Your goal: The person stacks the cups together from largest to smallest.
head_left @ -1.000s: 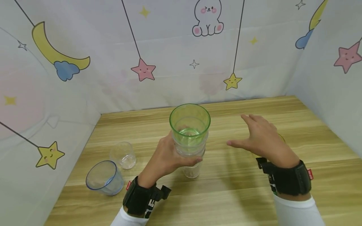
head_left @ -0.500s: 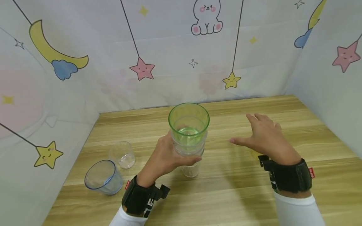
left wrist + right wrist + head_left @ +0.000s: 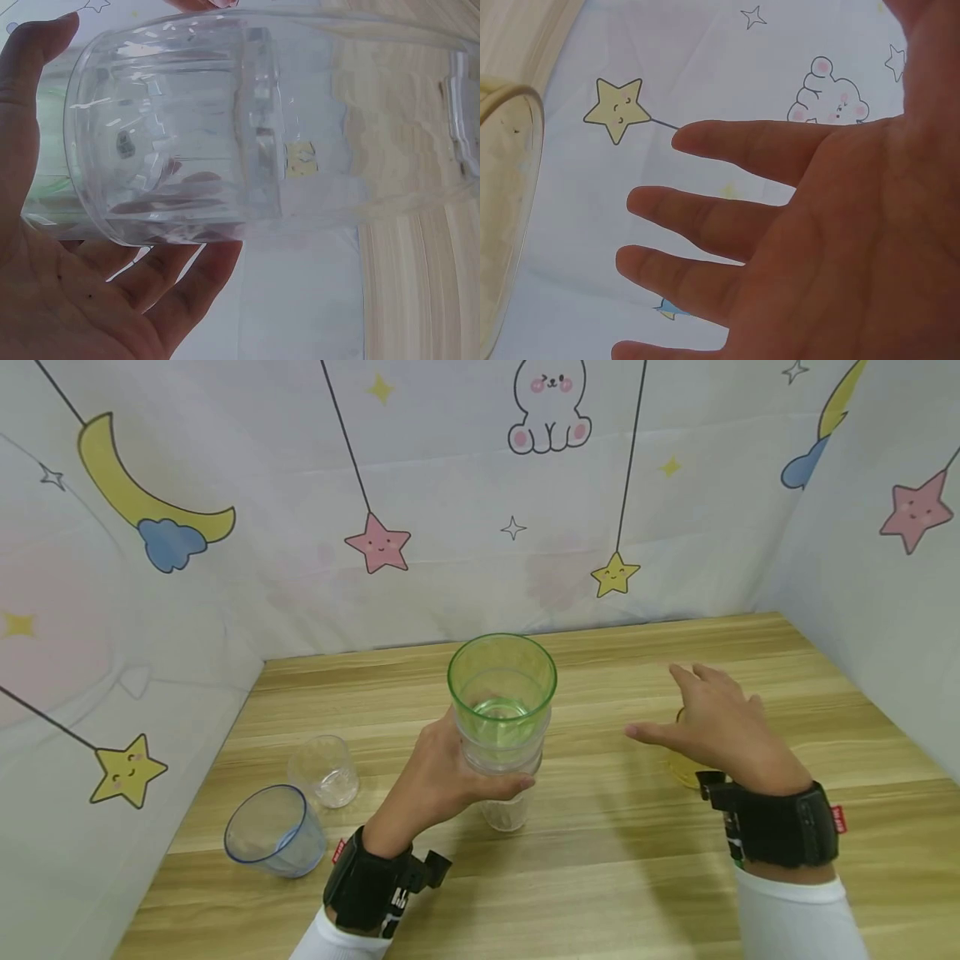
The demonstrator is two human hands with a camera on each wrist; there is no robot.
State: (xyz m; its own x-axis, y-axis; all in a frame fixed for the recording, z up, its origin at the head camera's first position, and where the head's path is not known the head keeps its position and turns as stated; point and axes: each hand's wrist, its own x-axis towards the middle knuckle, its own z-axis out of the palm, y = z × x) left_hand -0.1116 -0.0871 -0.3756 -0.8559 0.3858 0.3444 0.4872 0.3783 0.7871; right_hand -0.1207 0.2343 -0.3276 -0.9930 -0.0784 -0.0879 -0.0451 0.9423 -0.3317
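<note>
My left hand (image 3: pixel 438 772) grips a stack of glasses in the middle of the table. On top is a green-tinted glass (image 3: pixel 501 681); below it are clear glasses (image 3: pixel 165 142), and how many overlap cannot be told. In the left wrist view, fingers and thumb curve round the upper part of the stack. The right hand (image 3: pixel 712 718) hovers over the right side with its fingers spread and nothing in it. Mostly hidden beneath that hand stands a yellow glass (image 3: pixel 684 770), whose rim also shows in the right wrist view, apart from the fingers.
At the left stand a blue-rimmed glass (image 3: pixel 276 833) and a small clear glass (image 3: pixel 330 772), close together. The wooden table (image 3: pixel 570 877) meets a printed cloth wall (image 3: pixel 450 602) at the back, with more cloth at both sides.
My right hand has shifted a little to the right, and more of the yellow glass shows beneath it. The left hand and the stack have stayed in place.
</note>
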